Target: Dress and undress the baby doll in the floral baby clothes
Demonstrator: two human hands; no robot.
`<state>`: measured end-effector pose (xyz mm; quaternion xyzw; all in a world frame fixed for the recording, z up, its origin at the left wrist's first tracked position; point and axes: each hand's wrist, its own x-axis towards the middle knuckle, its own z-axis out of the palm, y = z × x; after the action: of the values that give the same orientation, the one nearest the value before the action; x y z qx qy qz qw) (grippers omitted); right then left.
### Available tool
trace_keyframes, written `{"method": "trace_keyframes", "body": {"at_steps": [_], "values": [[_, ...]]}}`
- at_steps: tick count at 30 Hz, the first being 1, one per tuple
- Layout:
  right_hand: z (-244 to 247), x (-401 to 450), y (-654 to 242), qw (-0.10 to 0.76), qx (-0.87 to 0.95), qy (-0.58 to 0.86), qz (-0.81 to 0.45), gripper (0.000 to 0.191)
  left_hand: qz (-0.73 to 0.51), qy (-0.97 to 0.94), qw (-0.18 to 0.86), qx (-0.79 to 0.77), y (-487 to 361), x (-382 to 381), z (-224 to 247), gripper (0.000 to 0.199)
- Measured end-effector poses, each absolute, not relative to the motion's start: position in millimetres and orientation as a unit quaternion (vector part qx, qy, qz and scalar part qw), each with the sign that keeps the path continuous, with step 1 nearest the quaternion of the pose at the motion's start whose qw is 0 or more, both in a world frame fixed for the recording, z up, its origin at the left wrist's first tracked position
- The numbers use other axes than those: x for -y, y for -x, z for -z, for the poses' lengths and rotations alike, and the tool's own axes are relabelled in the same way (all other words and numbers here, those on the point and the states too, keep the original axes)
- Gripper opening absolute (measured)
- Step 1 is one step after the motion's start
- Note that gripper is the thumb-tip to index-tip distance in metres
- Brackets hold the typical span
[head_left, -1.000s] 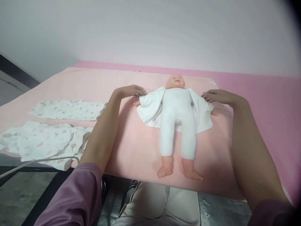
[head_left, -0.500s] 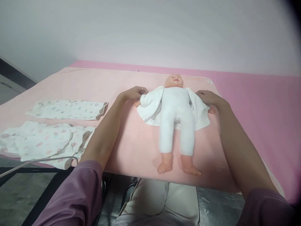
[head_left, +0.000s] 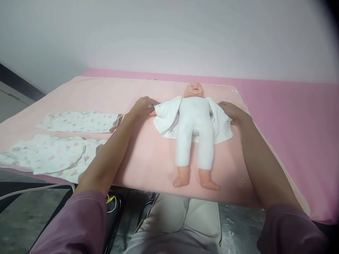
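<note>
A baby doll (head_left: 195, 116) with a white cloth body lies on its back, feet towards me. Its arms are inside the sleeves of a white baby jacket (head_left: 167, 114), which hangs open at both sides of the chest. At the left cuff, my left hand (head_left: 144, 106) is closed with its fingertips on the sleeve edge, beside the doll's small hand. My right hand (head_left: 233, 110) curls over the end of the other sleeve and partly covers the doll's hand there; its fingertips are partly hidden.
A pale pink mat (head_left: 148, 158) lies under the doll on a darker pink surface (head_left: 286, 120). To the left are folded printed baby clothes (head_left: 79, 121) and another printed garment (head_left: 57, 155). A white cable (head_left: 39, 187) runs below the near edge. A wall rises behind.
My left hand has shifted slightly left and taken the cuff edge, drawing that sleeve outward. My right hand has moved slightly down over the other cuff. The view has shifted a little.
</note>
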<state>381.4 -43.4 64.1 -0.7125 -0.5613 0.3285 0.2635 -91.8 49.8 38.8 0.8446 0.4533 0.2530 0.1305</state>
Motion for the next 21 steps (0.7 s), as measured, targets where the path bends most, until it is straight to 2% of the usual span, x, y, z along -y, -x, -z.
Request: {"method": "trace_keyframes", "body": {"at_steps": [2, 4, 6, 9, 13, 17, 19, 21], "values": [[-59.9, 41.0, -385.1, 0.262, 0.540, 0.715, -0.359, 0.041, -0.250, -0.851, 0.045, -0.460, 93.8, -41.6, -36.3, 0.042], [-54.9, 38.3, -387.7, 0.257, 0.537, 0.724, -0.348, 0.035, -0.248, -0.849, 0.002, -0.467, 93.8, -31.0, -34.3, 0.041], [-50.0, 36.9, -387.5, 0.257, 0.565, 0.737, -0.267, 0.032, -0.246, -0.843, -0.013, -0.478, 91.2, -20.3, -33.6, 0.040], [-49.7, 44.3, -378.8, 0.292, 0.611, 0.729, -0.102, 0.038, -0.254, -0.817, -0.012, -0.518, 84.1, -7.9, -35.6, 0.036], [-75.4, 88.4, -346.1, 0.368, 0.688, 0.623, 0.043, 0.042, -0.285, -0.777, 0.008, -0.562, 70.4, 11.8, -45.6, 0.043], [-105.3, 177.9, -297.4, 0.404, 0.754, 0.518, 0.026, 0.042, -0.359, -0.752, 0.045, -0.551, 44.7, 78.0, -63.7, 0.054], [-103.9, 231.6, -274.2, 0.390, 0.788, 0.476, -0.012, 0.039, -0.385, -0.764, 0.080, -0.512, 29.9, 136.9, -68.5, 0.052], [-87.6, 283.8, -254.6, 0.336, 0.847, 0.409, -0.056, 0.033, -0.399, -0.784, 0.117, -0.460, 20.0, 206.6, -64.0, 0.050]]}}
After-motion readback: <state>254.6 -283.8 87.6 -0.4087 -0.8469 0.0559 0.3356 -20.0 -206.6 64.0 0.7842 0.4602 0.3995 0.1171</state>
